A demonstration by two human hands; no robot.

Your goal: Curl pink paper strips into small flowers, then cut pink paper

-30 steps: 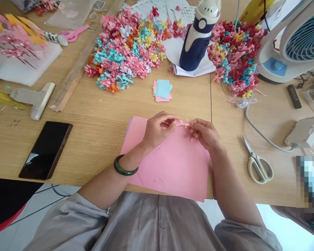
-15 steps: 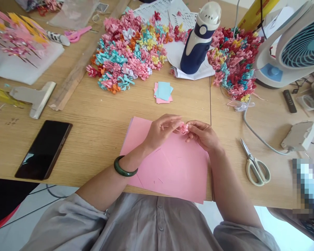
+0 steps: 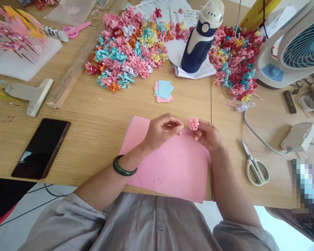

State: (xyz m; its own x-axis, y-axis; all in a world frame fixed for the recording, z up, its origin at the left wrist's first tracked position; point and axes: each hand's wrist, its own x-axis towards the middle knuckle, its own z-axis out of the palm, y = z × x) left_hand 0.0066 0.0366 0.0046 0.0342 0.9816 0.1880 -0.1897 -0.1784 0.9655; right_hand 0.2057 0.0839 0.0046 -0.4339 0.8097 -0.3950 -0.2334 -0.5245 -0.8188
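Between the thumb and fingers of my right hand (image 3: 209, 135) is a small pink curled paper flower (image 3: 193, 123), held above the far right part of a pink paper sheet (image 3: 170, 164). My left hand (image 3: 163, 130) is a short way to its left, apart from the flower. Its thumb and forefinger tips are pressed together; whether something tiny is between them I cannot make out. A few thin slivers lie on the pink sheet. Beyond the hands is a small stack of blue and pink paper squares (image 3: 164, 90).
Multicoloured paper flowers (image 3: 131, 48) are heaped at the back, beside a dark blue bottle (image 3: 199, 45). A fan (image 3: 272, 62) stands back right. Scissors (image 3: 256, 165) lie to the right, a phone (image 3: 42, 148) and a wooden strip (image 3: 68, 83) to the left.
My hands have drawn apart. The right hand has carried the pink paper flower slightly rightward, away from the left hand, whose fingers have curled into a pinch.
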